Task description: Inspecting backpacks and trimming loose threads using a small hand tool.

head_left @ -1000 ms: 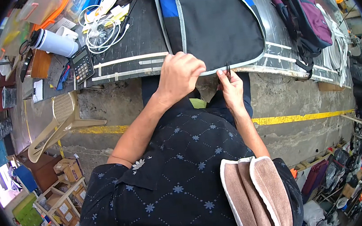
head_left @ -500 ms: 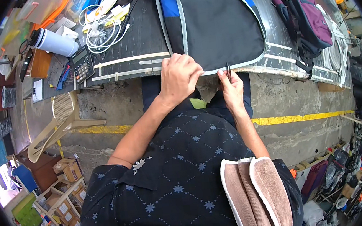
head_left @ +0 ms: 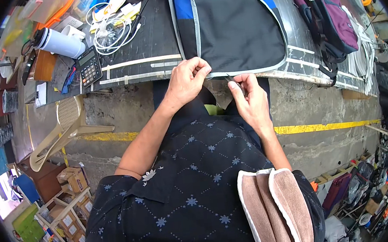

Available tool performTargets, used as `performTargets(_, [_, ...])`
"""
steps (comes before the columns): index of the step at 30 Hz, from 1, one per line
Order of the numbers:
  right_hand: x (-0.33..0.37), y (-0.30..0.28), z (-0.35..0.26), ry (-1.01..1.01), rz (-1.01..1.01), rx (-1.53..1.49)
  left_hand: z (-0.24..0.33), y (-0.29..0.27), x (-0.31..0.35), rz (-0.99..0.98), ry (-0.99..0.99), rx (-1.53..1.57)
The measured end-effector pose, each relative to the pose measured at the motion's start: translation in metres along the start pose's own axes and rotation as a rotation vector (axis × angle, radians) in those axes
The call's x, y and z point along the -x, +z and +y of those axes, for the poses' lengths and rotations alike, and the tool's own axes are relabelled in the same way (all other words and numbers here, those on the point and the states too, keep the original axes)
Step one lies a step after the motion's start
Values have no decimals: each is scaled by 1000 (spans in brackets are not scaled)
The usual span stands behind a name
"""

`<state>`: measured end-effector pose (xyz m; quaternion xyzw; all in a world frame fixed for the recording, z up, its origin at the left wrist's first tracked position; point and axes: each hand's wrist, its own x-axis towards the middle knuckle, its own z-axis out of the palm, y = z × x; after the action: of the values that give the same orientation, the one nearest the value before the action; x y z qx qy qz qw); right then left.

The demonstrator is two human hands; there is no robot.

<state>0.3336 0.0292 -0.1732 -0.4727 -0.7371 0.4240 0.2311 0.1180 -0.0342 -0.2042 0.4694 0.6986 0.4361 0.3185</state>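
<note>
A black fabric panel [head_left: 237, 33] with grey binding and blue side pieces lies over the table's near edge. My left hand [head_left: 185, 80] is closed at its near edge, thumb and forefinger pinching the grey binding close to the lower left corner. To its right, just below the same edge, is my right hand [head_left: 251, 99], with its fingers curled around small dark thread snips [head_left: 229, 78]. The tip of the snips points left toward the binding; the rest is hidden by my fingers.
On the table's left are a calculator [head_left: 89, 65], a pale blue bottle [head_left: 61, 44] and a coiled white cable [head_left: 116, 40]. A purple backpack [head_left: 333, 14] lies at the right beside white straps [head_left: 360, 53]. A beige plastic chair [head_left: 70, 121] is on the floor at left.
My right hand has turned, swinging the snips from pointing away to pointing left along the edge. My left hand has shifted slightly left along the binding.
</note>
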Motion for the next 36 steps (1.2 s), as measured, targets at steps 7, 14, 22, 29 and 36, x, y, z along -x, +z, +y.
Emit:
performTargets(7, [-17,9,-4,-296,49,181,1,3,1,21,54,15])
performTargets(14, [-23,12,-8,-328,36,289,5,7,1,70,98,55])
performTargets(22, [-24,15,-9,-416,62,299,5,5,2,62,65,71])
performTargets(29, [-24,10,-14,-329,-3,360,4,6,2,67,39,110])
performTargets(36, [-27,13,-10,-401,4,361,2,7,2,80,67,124])
